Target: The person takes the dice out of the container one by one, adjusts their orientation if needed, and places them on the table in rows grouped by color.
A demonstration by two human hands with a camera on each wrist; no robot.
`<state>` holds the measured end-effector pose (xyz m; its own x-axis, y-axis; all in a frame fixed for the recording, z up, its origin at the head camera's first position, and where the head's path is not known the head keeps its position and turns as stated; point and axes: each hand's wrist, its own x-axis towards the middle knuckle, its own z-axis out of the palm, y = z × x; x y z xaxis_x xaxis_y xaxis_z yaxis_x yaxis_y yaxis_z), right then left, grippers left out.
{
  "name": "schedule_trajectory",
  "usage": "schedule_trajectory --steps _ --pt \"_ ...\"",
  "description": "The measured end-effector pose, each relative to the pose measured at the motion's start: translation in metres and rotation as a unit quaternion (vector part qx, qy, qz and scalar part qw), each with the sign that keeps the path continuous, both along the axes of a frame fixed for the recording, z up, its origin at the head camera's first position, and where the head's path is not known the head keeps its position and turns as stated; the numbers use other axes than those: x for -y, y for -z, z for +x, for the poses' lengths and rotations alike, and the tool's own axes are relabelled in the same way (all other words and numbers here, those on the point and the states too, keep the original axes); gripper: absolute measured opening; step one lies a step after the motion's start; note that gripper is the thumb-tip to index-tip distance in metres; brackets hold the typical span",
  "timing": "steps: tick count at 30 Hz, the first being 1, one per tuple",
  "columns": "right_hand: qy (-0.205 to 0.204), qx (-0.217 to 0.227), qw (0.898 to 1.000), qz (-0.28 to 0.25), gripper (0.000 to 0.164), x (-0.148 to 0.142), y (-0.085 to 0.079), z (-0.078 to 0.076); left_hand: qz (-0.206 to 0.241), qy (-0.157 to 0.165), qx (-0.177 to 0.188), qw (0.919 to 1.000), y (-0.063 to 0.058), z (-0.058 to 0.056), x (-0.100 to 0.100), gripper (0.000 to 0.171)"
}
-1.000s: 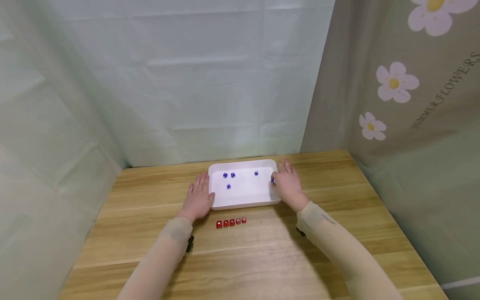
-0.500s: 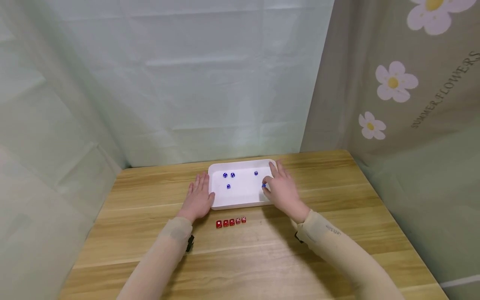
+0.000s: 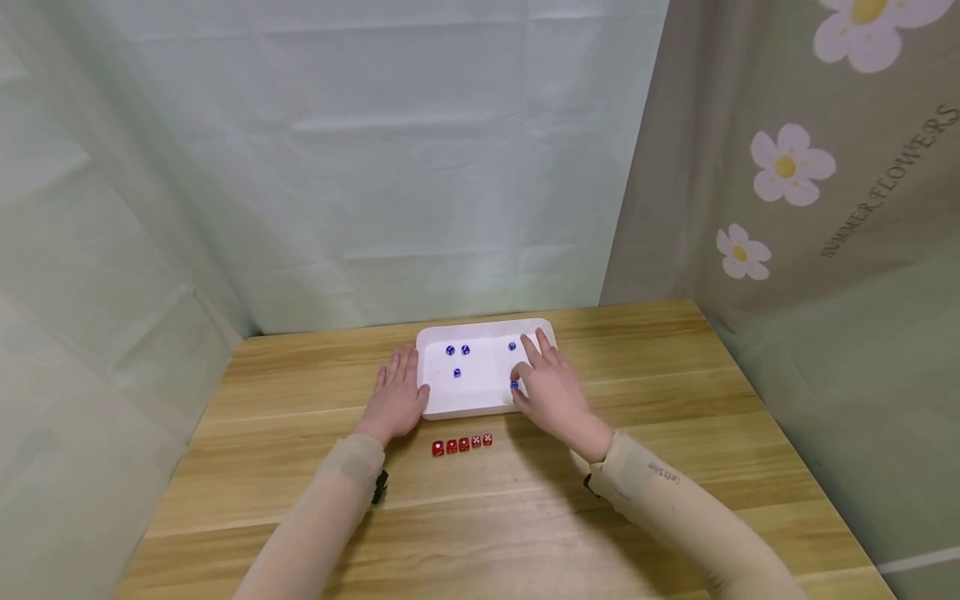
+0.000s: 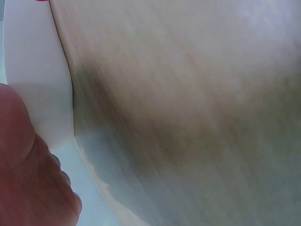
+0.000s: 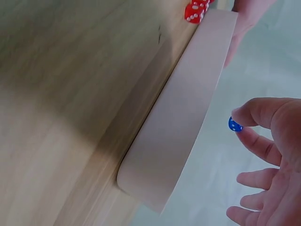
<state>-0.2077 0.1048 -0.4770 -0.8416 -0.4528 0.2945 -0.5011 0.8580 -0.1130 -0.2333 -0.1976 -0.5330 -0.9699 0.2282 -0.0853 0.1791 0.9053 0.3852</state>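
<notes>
Between the thumb and index finger of my right hand (image 3: 555, 396) a blue die (image 5: 235, 124) is pinched, above the right part of the white tray (image 3: 483, 400); the other fingers spread outward. In the head view, two blue dice (image 3: 457, 350) sit side by side at the tray's back left. Another blue die (image 3: 457, 373) lies just below them, and a further blue die (image 3: 512, 346) rests at the back right. My left hand (image 3: 396, 400) rests flat along the tray's left end, its fingers straight and its thumb at the front corner.
A row of several red dice (image 3: 463, 445) lies on the wooden table (image 3: 480, 533) in front of the tray. Pale cloth (image 3: 420, 167) hangs behind the table, and a flower-printed curtain (image 3: 810, 217) stands on the right.
My right hand has moved left and toward the front from the tray's right end, carrying the pinched blue die. The left hand and the other dice have stayed in place.
</notes>
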Motion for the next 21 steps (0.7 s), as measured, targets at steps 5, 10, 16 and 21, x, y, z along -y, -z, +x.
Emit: schedule_trajectory --steps 5,10,16,21 --pt "-0.008 0.005 1.0 0.004 0.012 0.005 0.0 0.005 -0.005 0.0 0.005 1.0 0.003 -0.003 0.001 0.077" --pt "-0.02 0.018 1.0 -0.002 0.011 0.01 0.0 0.011 -0.006 0.001 0.009 0.9999 0.005 -0.005 0.002 0.077" --pt "-0.044 0.026 0.999 -0.013 0.011 0.014 0.0 0.017 -0.015 -0.002 0.002 0.9999 0.005 -0.004 0.001 0.077" --pt "-0.066 0.02 0.997 -0.022 0.013 0.017 -0.003 0.024 -0.008 -0.007 -0.005 0.9999 0.004 -0.003 -0.001 0.076"
